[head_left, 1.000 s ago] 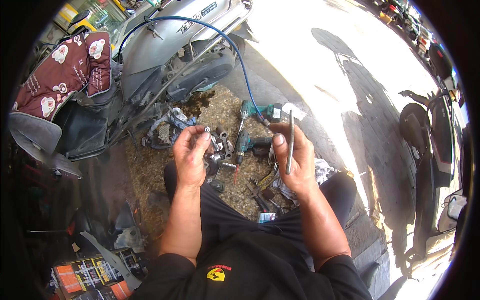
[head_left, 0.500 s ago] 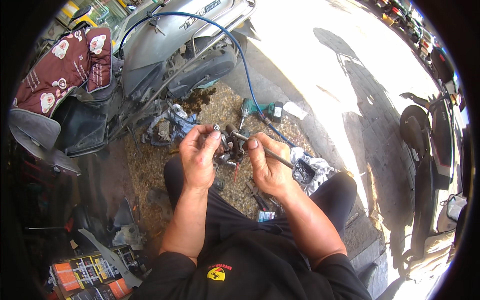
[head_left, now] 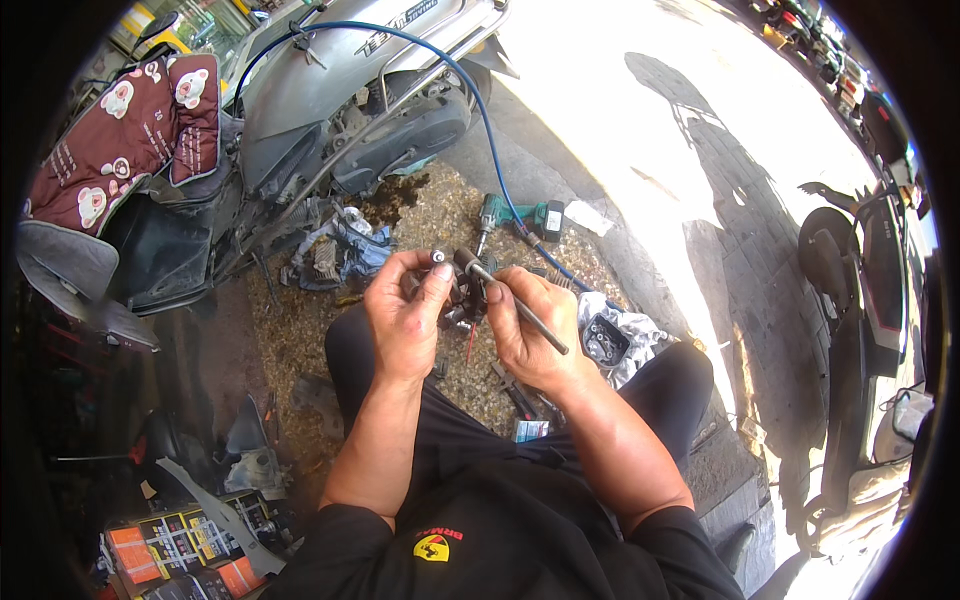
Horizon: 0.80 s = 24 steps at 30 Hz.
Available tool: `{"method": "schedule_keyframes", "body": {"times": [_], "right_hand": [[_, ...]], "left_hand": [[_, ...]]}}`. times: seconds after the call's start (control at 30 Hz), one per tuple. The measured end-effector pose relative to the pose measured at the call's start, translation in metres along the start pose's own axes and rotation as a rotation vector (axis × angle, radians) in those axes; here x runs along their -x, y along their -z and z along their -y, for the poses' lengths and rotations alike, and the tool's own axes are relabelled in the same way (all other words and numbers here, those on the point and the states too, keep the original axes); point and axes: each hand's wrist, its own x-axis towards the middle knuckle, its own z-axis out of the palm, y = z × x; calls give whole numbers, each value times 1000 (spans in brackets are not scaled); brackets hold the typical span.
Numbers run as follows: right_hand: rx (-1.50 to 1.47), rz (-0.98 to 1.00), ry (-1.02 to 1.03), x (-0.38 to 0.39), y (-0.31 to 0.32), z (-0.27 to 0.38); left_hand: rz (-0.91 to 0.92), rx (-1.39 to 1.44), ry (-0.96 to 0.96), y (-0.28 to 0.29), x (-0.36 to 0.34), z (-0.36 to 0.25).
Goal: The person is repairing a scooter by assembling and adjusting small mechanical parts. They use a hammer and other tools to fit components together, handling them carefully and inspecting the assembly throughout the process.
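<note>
My left hand (head_left: 402, 312) is closed, pinching a small round-ended metal piece (head_left: 438, 257) between thumb and fingers; its exact kind is unclear. Closed around a metal bar with a dark cylindrical head (head_left: 520, 309), my right hand (head_left: 538, 362) keeps that head close to the left fingertips. The bar slants down to the right across this hand. Dark metal parts (head_left: 463, 310) show below and between my hands, partly hidden by them.
Beyond my hands lies a green cordless power tool (head_left: 510, 214) beside a blue hose (head_left: 492, 130). A dark tray of small parts (head_left: 604, 340) rests on a white rag at right. A grey scooter (head_left: 300, 110) stands far left, boxes (head_left: 160, 545) near left.
The bar has slid through or turned in my right hand, its lower end now nearer the hand. My left hand has shifted slightly right, toward the bar's head.
</note>
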Motion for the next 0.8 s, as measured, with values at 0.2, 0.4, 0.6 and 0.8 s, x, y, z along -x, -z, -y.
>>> {"method": "schedule_keyframes", "body": {"times": [0.2,0.4,0.6,0.8], "right_hand": [[-8,135,-117,-8,8,6],[-117,195,-260,-18,9,11],[-110,125,-177,-22,5,10],[-54,118,-168,-18,6,12]], "left_hand": [[16,-114,-43,1,-1,5],[-37,-570,-446,-3,-4,11],[-74,-410,-334,-6,-16,9],[-71,-334,-223,-4,-13,11]]}}
